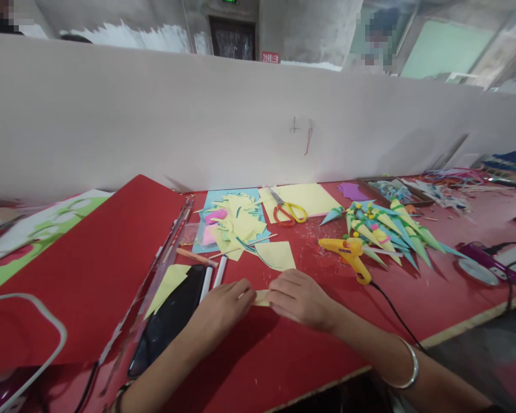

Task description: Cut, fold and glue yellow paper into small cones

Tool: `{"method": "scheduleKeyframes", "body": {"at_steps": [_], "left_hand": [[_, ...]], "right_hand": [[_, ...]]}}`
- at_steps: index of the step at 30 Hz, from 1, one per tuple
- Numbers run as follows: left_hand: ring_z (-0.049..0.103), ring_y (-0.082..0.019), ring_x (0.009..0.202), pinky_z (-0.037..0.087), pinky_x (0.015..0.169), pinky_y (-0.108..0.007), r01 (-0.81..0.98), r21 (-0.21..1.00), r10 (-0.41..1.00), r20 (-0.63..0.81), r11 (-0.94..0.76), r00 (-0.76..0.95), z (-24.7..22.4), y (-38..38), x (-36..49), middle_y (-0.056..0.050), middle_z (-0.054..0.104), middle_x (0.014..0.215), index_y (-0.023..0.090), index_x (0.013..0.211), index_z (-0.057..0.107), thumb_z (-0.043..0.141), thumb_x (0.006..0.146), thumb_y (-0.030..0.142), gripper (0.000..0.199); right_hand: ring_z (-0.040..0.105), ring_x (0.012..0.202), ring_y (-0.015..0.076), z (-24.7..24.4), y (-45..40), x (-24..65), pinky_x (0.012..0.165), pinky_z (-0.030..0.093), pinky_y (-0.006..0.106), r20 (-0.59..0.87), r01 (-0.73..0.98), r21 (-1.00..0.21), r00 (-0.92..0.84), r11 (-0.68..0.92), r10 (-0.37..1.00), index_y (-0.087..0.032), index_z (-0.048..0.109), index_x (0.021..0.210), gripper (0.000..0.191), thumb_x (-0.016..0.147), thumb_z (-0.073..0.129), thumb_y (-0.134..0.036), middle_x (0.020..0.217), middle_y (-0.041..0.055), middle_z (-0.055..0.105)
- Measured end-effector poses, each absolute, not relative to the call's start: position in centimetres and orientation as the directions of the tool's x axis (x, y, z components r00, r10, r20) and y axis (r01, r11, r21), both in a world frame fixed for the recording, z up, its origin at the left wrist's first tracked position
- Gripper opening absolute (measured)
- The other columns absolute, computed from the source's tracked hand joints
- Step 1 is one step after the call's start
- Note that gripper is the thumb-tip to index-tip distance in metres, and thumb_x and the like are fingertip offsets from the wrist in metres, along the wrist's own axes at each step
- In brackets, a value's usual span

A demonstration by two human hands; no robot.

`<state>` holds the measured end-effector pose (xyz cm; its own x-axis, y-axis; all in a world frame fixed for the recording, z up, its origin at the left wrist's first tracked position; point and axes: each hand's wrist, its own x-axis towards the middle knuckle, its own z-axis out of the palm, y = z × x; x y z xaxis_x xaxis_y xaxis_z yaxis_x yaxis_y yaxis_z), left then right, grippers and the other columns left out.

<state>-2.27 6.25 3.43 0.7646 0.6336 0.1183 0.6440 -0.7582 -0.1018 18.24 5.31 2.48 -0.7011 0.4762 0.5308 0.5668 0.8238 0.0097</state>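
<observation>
Between my two hands, low over the red tabletop, is a small rolled or folded piece of pale yellow paper [262, 297]. My left hand [232, 301] pinches its left end with the fingers curled. The other end is held by my right hand [298, 298], whose fingers bend over it and hide part of it. Just beyond lies a loose yellow sheet [277, 254]. Yellow paper scraps [241, 215] are heaped on a blue sheet [201, 212]. Scissors with red and yellow handles [289, 213] rest on another yellow sheet [318, 198].
To the right, a yellow glue gun [348, 252] trails a black cord, beside a pile of paper cones [387, 229]. At left are a dark phone-like slab [167, 315], white sticks [219, 271] and a large red sheet [107, 252]. A white partition [198, 120] stands behind.
</observation>
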Motion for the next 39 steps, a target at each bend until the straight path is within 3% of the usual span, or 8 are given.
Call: {"method": "scheduleKeyframes", "body": {"at_steps": [4, 10, 14, 17, 19, 23, 26, 39], "left_hand": [[0.057, -0.013, 0.07, 0.04, 0.059, -0.023, 0.574, -0.019, 0.564, 0.16, -0.819, 0.81, 3.4, 6.2, -2.5, -0.001, 0.059, 0.086, 0.019, 0.089, 0.053, 0.045, 0.081, 0.007, 0.016], [0.058, -0.014, 0.076, 0.042, 0.063, -0.023, 0.58, 0.156, 0.598, 0.13, -0.8, 0.791, 2.0, 6.1, -2.2, -0.001, 0.059, 0.089, 0.02, 0.092, 0.052, 0.046, 0.08, 0.009, 0.018], [0.058, -0.017, 0.085, 0.043, 0.073, -0.027, 0.584, 0.215, 0.613, 0.099, -0.783, 0.784, 2.0, 5.6, -2.0, -0.003, 0.06, 0.096, 0.02, 0.094, 0.054, 0.056, 0.075, 0.022, 0.019], [0.056, -0.023, 0.092, 0.041, 0.08, -0.034, 0.593, 0.254, 0.632, 0.108, -0.764, 0.767, 2.7, 4.9, -1.8, -0.005, 0.06, 0.101, 0.019, 0.1, 0.053, 0.067, 0.062, 0.049, 0.05], [0.056, -0.023, 0.087, 0.041, 0.075, -0.034, 0.616, 0.233, 0.649, 0.099, -0.752, 0.754, 2.9, 4.3, -1.6, -0.005, 0.061, 0.095, 0.019, 0.098, 0.054, 0.066, 0.061, 0.052, 0.051], [0.056, -0.018, 0.074, 0.038, 0.064, -0.029, 0.644, 0.123, 0.654, 0.084, -0.755, 0.752, 1.9, 3.6, -1.5, -0.001, 0.06, 0.077, 0.019, 0.087, 0.056, 0.059, 0.077, 0.03, 0.016], [0.055, -0.015, 0.069, 0.036, 0.061, -0.027, 0.647, 0.108, 0.655, 0.108, -0.755, 0.748, 1.0, 3.4, -1.8, 0.0, 0.059, 0.072, 0.019, 0.08, 0.056, 0.054, 0.081, 0.021, 0.002], [0.055, -0.016, 0.067, 0.038, 0.063, -0.028, 0.66, 0.152, 0.676, 0.24, -0.735, 0.697, 0.6, 2.7, -3.7, -0.001, 0.062, 0.073, 0.018, 0.073, 0.056, 0.039, 0.09, 0.025, 0.025]], "right_hand": [[0.048, 0.096, 0.0179, 1.9, 4.8, 19.1, 0.086, 0.038, 0.029, 0.498, 0.545, -0.175, -0.669, 0.82, 0.552, -0.014, 0.054, 0.108, 0.032, 0.085, 0.05, -0.037, 0.102, 0.0078, 0.059], [0.046, 0.103, 0.0217, 0.2, 3.6, 19.1, 0.095, 0.033, 0.037, 0.369, 0.536, -0.18, -0.741, 0.825, 0.562, -0.015, 0.051, 0.114, 0.05, 0.08, 0.05, -0.052, 0.111, 0.0115, 0.056], [0.05, 0.1, 0.0198, -0.2, 3.3, 18.6, 0.095, 0.033, 0.035, 0.274, 0.583, -0.184, -0.743, 0.792, 0.611, -0.017, 0.055, 0.109, 0.033, 0.082, 0.055, -0.034, 0.11, 0.0091, 0.059], [0.052, 0.1, 0.019, -0.4, 3.5, 18.4, 0.093, 0.034, 0.034, 0.222, 0.598, -0.215, -0.74, 0.772, 0.634, -0.018, 0.058, 0.104, 0.024, 0.081, 0.056, -0.025, 0.107, 0.0075, 0.061], [0.053, 0.097, 0.0189, -0.4, 3.8, 18.4, 0.086, 0.038, 0.033, 0.202, 0.597, -0.223, -0.746, 0.771, 0.635, -0.018, 0.06, 0.099, 0.019, 0.081, 0.056, -0.024, 0.104, 0.0075, 0.061], [0.054, 0.084, 0.0162, -0.3, 4.0, 18.3, 0.072, 0.037, 0.03, 0.18, 0.588, -0.218, -0.76, 0.779, 0.624, -0.018, 0.061, 0.089, 0.012, 0.082, 0.056, -0.027, 0.093, 0.0051, 0.063], [0.053, 0.076, 0.0135, -0.2, 3.9, 18.3, 0.066, 0.034, 0.028, 0.214, 0.573, -0.272, -0.748, 0.773, 0.629, -0.02, 0.062, 0.087, 0.012, 0.082, 0.057, -0.03, 0.081, 0.0015, 0.061], [0.051, 0.071, 0.0124, -0.1, 3.9, 17.7, 0.064, 0.035, 0.025, 0.239, 0.607, -0.506, -0.584, 0.613, 0.776, -0.017, 0.055, 0.066, 0.019, 0.08, 0.06, -0.029, 0.075, 0.0004, 0.058]]}}
